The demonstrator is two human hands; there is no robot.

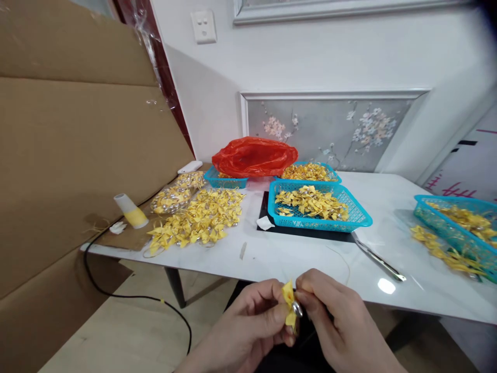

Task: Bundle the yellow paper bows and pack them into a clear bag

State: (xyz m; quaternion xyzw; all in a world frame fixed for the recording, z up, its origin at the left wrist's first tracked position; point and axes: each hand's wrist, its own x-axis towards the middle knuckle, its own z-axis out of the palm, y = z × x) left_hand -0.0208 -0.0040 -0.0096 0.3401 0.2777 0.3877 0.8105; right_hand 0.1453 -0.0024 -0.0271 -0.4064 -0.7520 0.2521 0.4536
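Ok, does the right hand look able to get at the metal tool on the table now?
Probably yes: the metal tool lies on the table beyond the right hand, with nothing seen on top. That hand is busy at the yellow bow, though, so it may need freeing first.

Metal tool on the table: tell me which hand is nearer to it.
Right. The right hand is on the near side of the metal tool, to its left; the left hand is farther left, beyond the right hand.

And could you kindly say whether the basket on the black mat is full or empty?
The basket is partly full: yellow bows lie inside, with bare mesh showing at right.
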